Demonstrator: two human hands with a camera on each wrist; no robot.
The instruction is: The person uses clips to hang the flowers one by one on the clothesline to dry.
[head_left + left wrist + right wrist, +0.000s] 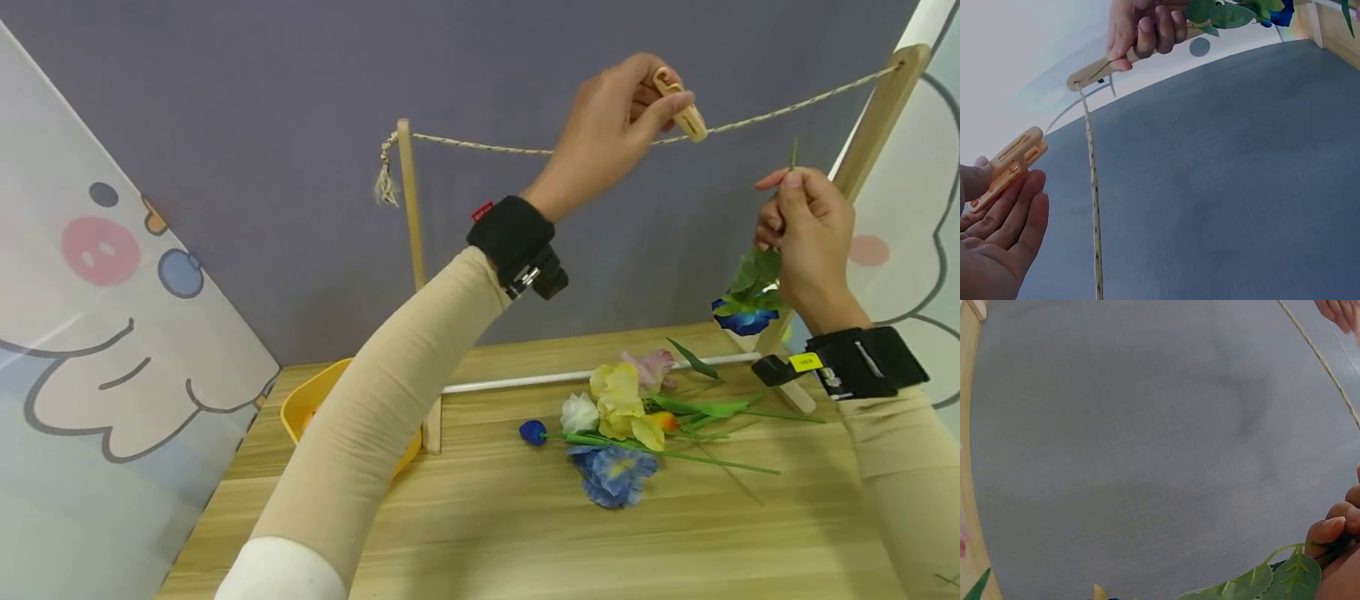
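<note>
Left hand [615,108] pinches clothespin [678,104] at rope [480,146]. Right hand [806,237] pinches blue flower [746,321] by thin stem, bloom hanging; likely light, floppy, best held near stem tip.

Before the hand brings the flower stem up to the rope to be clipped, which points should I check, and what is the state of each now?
1. Left hand holds the clothespin: ok, pinched between thumb and fingers.
2. Clothespin is at the rope: ok in the head view; whether it already grips the rope, cannot tell.
3. Clothespin jaws open enough for a stem: cannot tell.
4. Right hand holds the blue flower by its stem, bloom hanging down: ok.
5. Stem tip reaches the rope: not ok, it ends below the rope and to the right of the clothespin.
6. Rope is stretched between the two wooden posts: ok, with a slight sag.
</note>
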